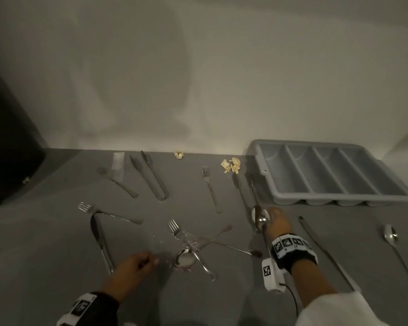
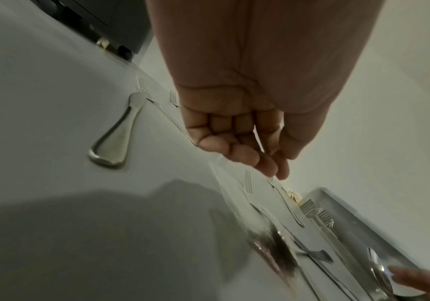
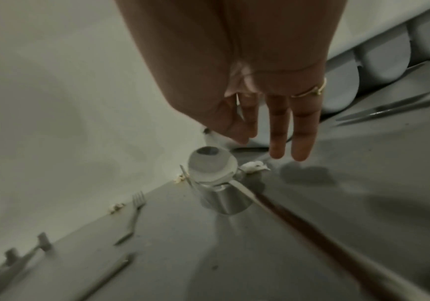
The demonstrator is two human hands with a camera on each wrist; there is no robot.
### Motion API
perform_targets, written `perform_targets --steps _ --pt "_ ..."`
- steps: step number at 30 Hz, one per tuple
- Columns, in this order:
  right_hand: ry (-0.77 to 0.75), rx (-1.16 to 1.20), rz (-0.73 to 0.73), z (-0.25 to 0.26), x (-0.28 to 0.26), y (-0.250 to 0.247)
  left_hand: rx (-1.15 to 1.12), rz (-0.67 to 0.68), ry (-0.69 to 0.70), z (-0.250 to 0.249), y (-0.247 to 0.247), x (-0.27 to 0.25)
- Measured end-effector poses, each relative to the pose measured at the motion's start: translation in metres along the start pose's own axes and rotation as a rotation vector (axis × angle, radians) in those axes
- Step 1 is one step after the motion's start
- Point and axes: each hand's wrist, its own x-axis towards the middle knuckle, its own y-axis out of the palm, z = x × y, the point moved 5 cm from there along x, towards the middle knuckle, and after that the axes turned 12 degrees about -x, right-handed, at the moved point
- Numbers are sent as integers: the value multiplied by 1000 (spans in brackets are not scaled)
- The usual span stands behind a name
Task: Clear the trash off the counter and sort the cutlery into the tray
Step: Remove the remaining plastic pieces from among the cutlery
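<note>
The right hand (image 1: pixel 275 223) is hovering just in front of the tray's (image 1: pixel 264 171) near left corner, thumb and forefinger pinching a spoon (image 1: pixel 259 216) by its neck while the other fingers (image 3: pixel 304 130) are hanging straight. The left hand (image 1: pixel 133 264) is pinching the edge of a clear wrapper (image 1: pixel 172 243) well to the tray's left and nearer the person, its fingers curling in. Forks, knives and spoons are lying scattered over the tabletop (image 1: pixel 57 243) left of and in front of the tray, whose four slots are sitting bare, and paper scraps (image 1: pixel 231 165) are lying just left of it by the wall
</note>
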Motion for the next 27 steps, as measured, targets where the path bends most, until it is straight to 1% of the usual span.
perform_targets --steps 2,3,4,6,8,9,11,13,16,18,19,22,25,27 --pt "-9 -94 120 -2 19 7 -17 7 23 -6 2 6" --pt "-16 -135 154 -4 26 9 -30 12 34 -9 2 8" --pt "-38 -173 157 -8 34 13 -30 7 30 -13 2 9" --pt "-93 -242 114 -11 43 16 -30 -2 16 -15 3 12" --pt "-113 -252 69 -15 47 19 -64 -17 0 -12 3 17" --pt "-105 -265 65 -16 46 18 -74 -33 22 -10 3 21" --pt "-82 -290 82 -21 46 18 -2 -41 46 -7 5 25" --pt "-51 -336 108 -22 46 13 110 -34 15 -2 9 32" --pt "-14 -435 158 -23 39 5 291 68 -21 -2 19 40" --pt "37 -448 152 -30 33 -4 374 134 3 -3 28 43" --pt "56 -441 137 -33 29 -9 399 139 24 -2 32 46" --pt "64 -371 70 -35 18 -27 445 75 80 4 39 51" --pt "22 -300 1 -20 11 -49 361 30 76 9 37 54" --pt "-36 -251 -39 -2 13 -62 314 0 67 10 31 55"
